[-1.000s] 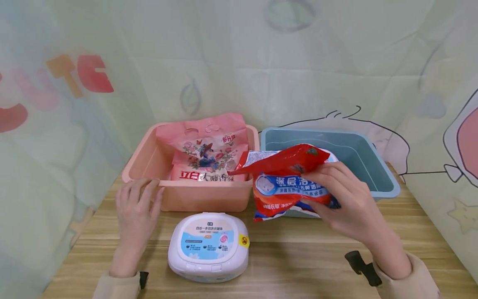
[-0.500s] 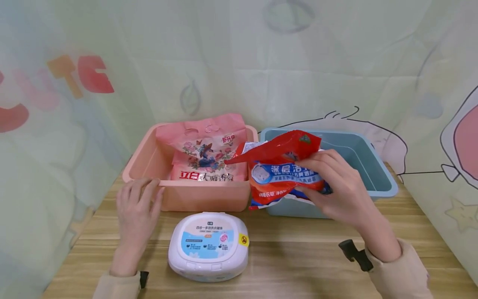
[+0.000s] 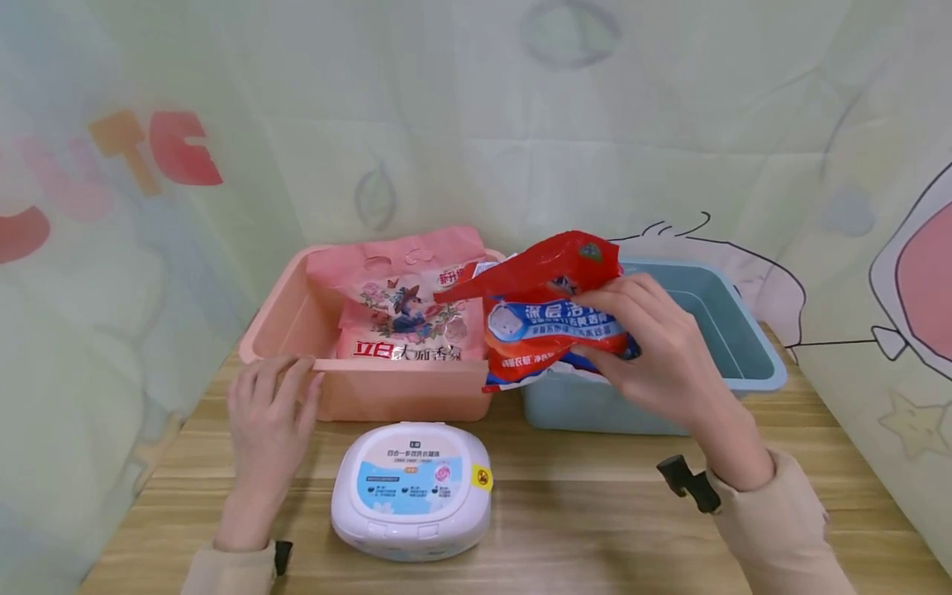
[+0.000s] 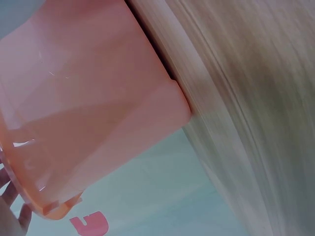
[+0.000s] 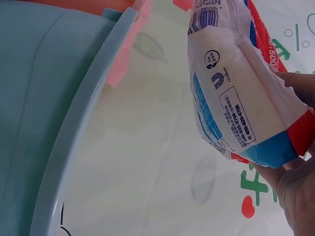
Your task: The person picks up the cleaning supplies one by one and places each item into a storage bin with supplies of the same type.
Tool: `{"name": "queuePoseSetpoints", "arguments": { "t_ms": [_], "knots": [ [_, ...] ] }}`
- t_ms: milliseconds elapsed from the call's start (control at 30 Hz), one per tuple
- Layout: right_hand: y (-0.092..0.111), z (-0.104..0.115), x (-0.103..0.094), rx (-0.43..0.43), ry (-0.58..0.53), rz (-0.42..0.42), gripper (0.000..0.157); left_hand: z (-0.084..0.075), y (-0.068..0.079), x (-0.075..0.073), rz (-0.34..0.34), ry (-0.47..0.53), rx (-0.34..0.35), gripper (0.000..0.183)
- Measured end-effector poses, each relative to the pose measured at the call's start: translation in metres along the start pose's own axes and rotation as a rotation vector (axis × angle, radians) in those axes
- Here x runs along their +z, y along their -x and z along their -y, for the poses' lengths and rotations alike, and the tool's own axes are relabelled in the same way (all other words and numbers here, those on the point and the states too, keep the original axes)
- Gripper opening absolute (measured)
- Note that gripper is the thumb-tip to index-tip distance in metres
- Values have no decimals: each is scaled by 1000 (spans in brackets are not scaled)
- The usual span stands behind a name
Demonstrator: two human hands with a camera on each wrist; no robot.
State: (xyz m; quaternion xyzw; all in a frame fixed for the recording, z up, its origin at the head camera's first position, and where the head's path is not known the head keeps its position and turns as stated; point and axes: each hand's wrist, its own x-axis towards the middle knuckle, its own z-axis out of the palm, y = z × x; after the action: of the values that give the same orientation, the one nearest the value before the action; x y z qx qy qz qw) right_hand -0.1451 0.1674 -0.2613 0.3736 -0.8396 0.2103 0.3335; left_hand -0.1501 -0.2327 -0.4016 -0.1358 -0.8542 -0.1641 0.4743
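Observation:
My right hand grips a red and blue laundry detergent bag, thumb in front and fingers behind. The bag hangs tilted over the gap between the two bins, its red top flap folded leftward. Its white back with a barcode shows in the right wrist view. My left hand holds the front left rim of the pink bin, fingers curled over the edge. Inside that bin leans a pink detergent bag, partly overlapped by the held one. The blue bin stands to the right.
A white lidded tub with a blue label sits on the wooden table in front of the pink bin. A printed cloth backdrop rises close behind both bins.
My right hand has lifted the red and blue bag up and to the left, out from the blue bin's front. My left hand stays on the pink bin's rim.

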Motion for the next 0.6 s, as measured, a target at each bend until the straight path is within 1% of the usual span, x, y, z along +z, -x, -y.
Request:
{"name": "queuePoseSetpoints", "arguments": {
  "t_ms": [167, 300, 400, 600],
  "knots": [
    [-9, -3, 5, -26, -6, -15, 56, 1, 0, 0, -12, 2, 8, 28],
    [-15, -5, 9, -23, 5, 5, 56, 2, -1, 1, -25, 0, 15, 39],
    [-20, -7, 13, -15, -16, 9, 55, 1, -1, 1, -28, -3, 18, 43],
    [-30, -13, 21, 12, -82, 7, 55, 1, -1, 1, -31, -2, 22, 43]
  ]
}}
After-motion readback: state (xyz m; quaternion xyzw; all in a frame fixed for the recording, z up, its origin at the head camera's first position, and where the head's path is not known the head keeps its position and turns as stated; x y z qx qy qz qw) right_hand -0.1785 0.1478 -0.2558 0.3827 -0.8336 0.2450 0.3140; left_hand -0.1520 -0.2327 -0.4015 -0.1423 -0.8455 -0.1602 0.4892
